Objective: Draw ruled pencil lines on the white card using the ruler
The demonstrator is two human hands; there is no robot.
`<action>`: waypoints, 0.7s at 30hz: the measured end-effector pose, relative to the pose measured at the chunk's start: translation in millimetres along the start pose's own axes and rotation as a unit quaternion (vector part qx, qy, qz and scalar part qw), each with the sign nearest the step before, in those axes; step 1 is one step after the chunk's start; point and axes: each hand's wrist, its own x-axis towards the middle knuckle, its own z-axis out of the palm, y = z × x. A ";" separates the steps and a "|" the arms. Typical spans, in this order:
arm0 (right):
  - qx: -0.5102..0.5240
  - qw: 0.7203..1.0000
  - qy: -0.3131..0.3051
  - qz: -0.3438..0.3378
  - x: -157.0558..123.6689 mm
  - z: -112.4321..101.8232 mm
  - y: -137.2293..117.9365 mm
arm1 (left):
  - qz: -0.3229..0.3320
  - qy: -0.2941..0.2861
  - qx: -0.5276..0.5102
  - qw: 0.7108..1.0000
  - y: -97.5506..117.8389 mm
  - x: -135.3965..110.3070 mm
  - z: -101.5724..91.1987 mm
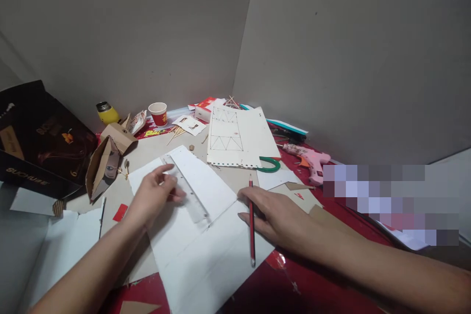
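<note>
Red pencil [252, 228] sits in the right hand [275, 210] (loosely curled).

Paper cup [159, 117], pink glue gun [313, 159]

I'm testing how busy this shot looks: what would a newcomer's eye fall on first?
Probably the two hands over the white sheet in the middle: the left hand at a clear ruler, the right hand with a red-and-black pencil. After that, likely the big black box at the left edge and the pink glue gun to the right.
</note>
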 end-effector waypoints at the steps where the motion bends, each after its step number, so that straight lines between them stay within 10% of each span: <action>1: 0.012 1.000 -0.003 -0.005 -3.4 -0.6 -2.7 | 0.007 -0.018 0.026 0.999 -3.5 -3.0 7.2; 11: 0.027 0.999 -0.009 -0.033 12.0 -30.3 -6.4 | 0.155 -0.028 0.433 0.887 0.7 -9.1 4.8; 21: 0.022 0.992 -0.018 -0.126 52.4 7.5 6.2 | 0.185 -0.074 0.616 0.762 -9.3 -13.7 18.0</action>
